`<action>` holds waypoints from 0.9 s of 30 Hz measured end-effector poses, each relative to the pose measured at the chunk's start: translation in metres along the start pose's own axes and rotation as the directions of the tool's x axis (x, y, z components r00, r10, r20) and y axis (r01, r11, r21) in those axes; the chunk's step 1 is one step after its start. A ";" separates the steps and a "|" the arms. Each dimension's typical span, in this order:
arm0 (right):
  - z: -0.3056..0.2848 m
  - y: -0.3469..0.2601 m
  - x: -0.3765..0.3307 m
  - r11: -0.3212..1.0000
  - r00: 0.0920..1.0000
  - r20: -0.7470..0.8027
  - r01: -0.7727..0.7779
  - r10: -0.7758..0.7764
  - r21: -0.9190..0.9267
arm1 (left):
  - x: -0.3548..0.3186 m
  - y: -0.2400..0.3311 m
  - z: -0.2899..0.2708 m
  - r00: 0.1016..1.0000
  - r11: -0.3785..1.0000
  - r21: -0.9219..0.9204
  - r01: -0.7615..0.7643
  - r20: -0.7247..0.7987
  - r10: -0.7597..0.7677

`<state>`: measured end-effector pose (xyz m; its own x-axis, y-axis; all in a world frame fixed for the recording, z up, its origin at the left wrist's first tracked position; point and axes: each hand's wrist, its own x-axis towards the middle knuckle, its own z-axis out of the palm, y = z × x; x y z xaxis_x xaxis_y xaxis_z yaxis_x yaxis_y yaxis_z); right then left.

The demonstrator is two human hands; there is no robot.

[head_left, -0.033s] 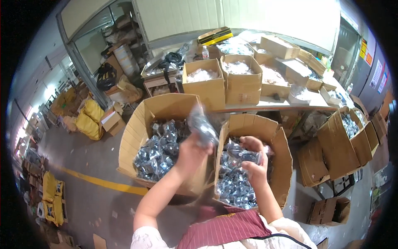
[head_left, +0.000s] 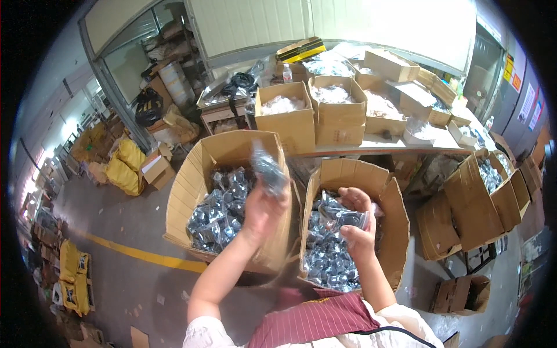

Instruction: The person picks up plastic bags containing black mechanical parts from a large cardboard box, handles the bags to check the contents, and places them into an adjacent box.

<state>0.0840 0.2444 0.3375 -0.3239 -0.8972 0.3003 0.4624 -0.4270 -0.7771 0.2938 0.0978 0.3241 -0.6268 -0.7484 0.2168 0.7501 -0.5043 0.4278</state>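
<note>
My left hand [head_left: 262, 212] is closed on a clear plastic bag with a dark item inside [head_left: 268, 171], blurred by motion. It is over the right side of the left carton [head_left: 191, 168], which holds many similar small bags [head_left: 223, 206]. My right hand [head_left: 361, 223] grips another clear bag with a dark part in it [head_left: 339, 214], thumb below and fingers above. That hand is over the right carton [head_left: 396, 232], where more such bags [head_left: 331, 264] lie heaped. What exactly the dark items are, I cannot make out.
Behind the cartons, a table [head_left: 371, 145] bears open boxes [head_left: 284, 130] of bagged parts and a bottle [head_left: 287, 73]. To the right stand more cartons [head_left: 464, 197], with a small open box [head_left: 462, 294] on the floor. Yellow sacks [head_left: 127, 166] and a yellow floor line [head_left: 136, 255] are at left.
My left hand has moved left with its bag, from the gap between the two cartons to over the left carton. The right hand has hardly moved and keeps its bag.
</note>
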 end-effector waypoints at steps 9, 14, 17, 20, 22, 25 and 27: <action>0.003 0.004 0.007 0.982 0.995 0.093 0.019 -0.037 0.188 | -0.001 -0.026 0.035 0.955 0.634 0.737 0.236 -0.055 -0.291; 0.002 0.010 0.007 0.973 0.986 0.165 -0.075 0.038 0.219 | -0.005 -0.024 0.049 0.950 0.583 0.786 0.203 -0.013 -0.312; 0.001 0.009 0.009 0.958 0.973 0.203 -0.156 0.107 0.242 | -0.005 -0.024 0.046 0.939 0.588 0.784 0.200 0.019 -0.344; -0.005 0.014 0.011 0.937 0.961 0.238 -0.210 0.144 0.279 | -0.005 -0.028 0.037 0.945 0.559 0.814 0.158 0.039 -0.325; -0.004 0.013 0.011 0.913 0.954 0.211 -0.272 0.214 0.303 | -0.005 -0.025 0.037 0.938 0.586 0.781 0.217 0.000 -0.347; -0.006 0.013 0.014 0.906 0.948 0.211 -0.296 0.240 0.301 | -0.004 -0.027 0.040 0.955 0.619 0.756 0.213 -0.027 -0.296; -0.012 0.015 0.014 0.927 0.954 0.205 -0.270 0.220 0.259 | -0.003 -0.027 0.040 0.963 0.631 0.749 0.201 -0.033 -0.269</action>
<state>0.0765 0.2265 0.3229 -0.0379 -0.9728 0.2283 0.7298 -0.1830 -0.6587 0.2667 0.1310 0.3473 -0.7980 -0.5991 0.0652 0.1892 -0.1463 0.9710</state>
